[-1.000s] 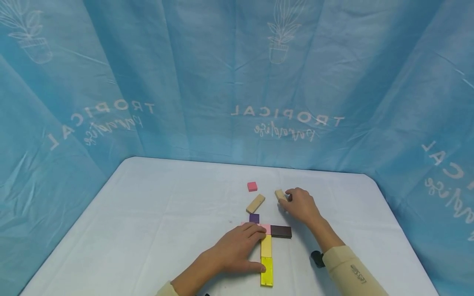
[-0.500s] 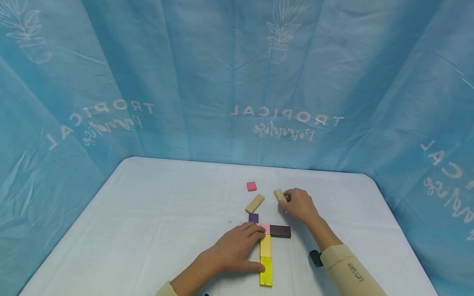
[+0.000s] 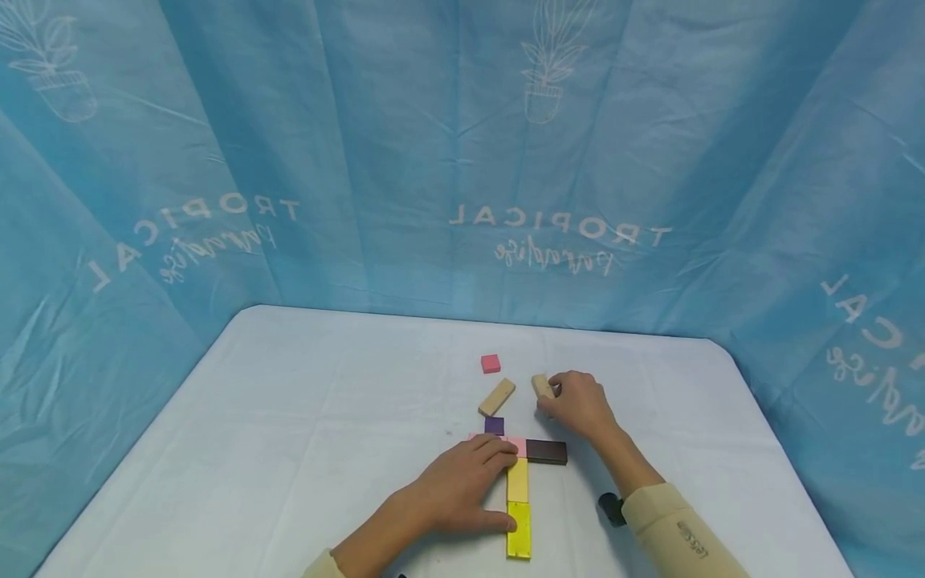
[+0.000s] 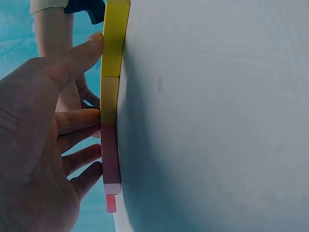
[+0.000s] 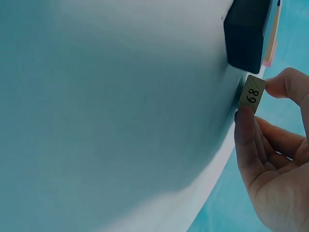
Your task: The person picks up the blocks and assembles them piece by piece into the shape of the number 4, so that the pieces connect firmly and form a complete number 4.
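In the head view, my left hand [image 3: 462, 486] rests on a line of flat blocks, fingers extended. Its fingertips lie on a pink block [image 3: 518, 446], and the thumb touches a bright yellow block [image 3: 519, 538]. Between those two sits a pale yellow block [image 3: 517, 480]. My right hand [image 3: 578, 404] pinches a plain wooden block [image 5: 252, 92] between thumb and fingers; the right wrist view shows a number on its end. A dark brown block [image 3: 547, 452] joins the pink one on the right. Behind the pink part stands a small purple block [image 3: 495, 425].
Beyond the purple block, another plain wooden block [image 3: 497, 397] lies at a slant. A small red block [image 3: 491, 364] is farther back. The white-covered table [image 3: 325, 401] is bordered by a blue curtain [image 3: 405, 160].
My right hand has shifted slightly left and nearer, with the wooden block in its pinch. My left hand keeps its place on the line of blocks.
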Demonstrator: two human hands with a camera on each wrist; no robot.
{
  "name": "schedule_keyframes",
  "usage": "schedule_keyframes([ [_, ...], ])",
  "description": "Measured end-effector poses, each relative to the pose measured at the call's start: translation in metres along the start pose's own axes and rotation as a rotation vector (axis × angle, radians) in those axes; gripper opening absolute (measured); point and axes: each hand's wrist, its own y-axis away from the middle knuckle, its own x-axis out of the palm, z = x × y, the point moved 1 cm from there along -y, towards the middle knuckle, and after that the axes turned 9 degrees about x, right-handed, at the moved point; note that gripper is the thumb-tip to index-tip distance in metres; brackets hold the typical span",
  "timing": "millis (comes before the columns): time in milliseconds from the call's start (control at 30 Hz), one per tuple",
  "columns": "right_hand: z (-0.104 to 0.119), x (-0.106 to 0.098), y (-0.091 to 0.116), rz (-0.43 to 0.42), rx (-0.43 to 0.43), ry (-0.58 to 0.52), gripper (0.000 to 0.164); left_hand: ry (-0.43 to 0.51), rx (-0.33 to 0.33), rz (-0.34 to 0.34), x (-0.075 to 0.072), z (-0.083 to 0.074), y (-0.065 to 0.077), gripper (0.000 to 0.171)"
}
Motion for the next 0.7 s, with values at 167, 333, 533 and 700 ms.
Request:
schedule_keyframes([
  [167, 0.003, 0.003, 0.006, -0.002, 0.002, -0.016, 0.049, 0.004, -0.003, 0.008, 0.000, 0.000, 0.001, 0.084],
  [333, 0.009, 0.006, 0.010, 0.001, -0.001, -0.027, 0.049, -0.002, 0.000, 0.002, -0.001, 0.000, 0.001, 0.084],
  [533, 0.020, 0.007, 0.018, 0.001, -0.026, -0.025, 0.048, -0.007, -0.006, 0.004, -0.002, -0.002, 0.001, 0.083],
  [700, 0.027, 0.008, 0.024, 0.013, -0.035, -0.015, 0.048, -0.005, -0.006, 0.008, -0.001, -0.001, 0.000, 0.084],
])
